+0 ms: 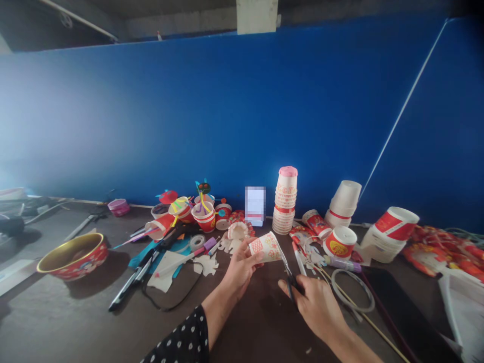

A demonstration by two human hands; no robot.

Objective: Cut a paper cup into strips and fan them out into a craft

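My left hand (pixel 241 268) is closed around a white paper cup (pixel 269 247) with a red and gold print, held on its side above the dark table (pixel 260 322). In my right hand (pixel 317 302) is a pair of scissors (pixel 286 267) with dark handles, my fingers wrapped round them. The blades point up and away, right beside the cup's right end. Whether they are cutting into the cup I cannot tell. Behind the cup stands a tall stack of paper cups (pixel 285 201) topped with pink.
Left lie a red bowl with gold inside (pixel 71 259), a glue gun (pixel 139 275), paper scraps (pixel 166 269), a tape roll (pixel 197 243) and decorated cups (pixel 204 217). Right are a red-lidded cup (pixel 340 242), a coiled grey tube (pixel 353 297), stacked cups (pixel 387 234) and a black panel (pixel 404 307). A blue wall (pixel 227 111) stands behind.
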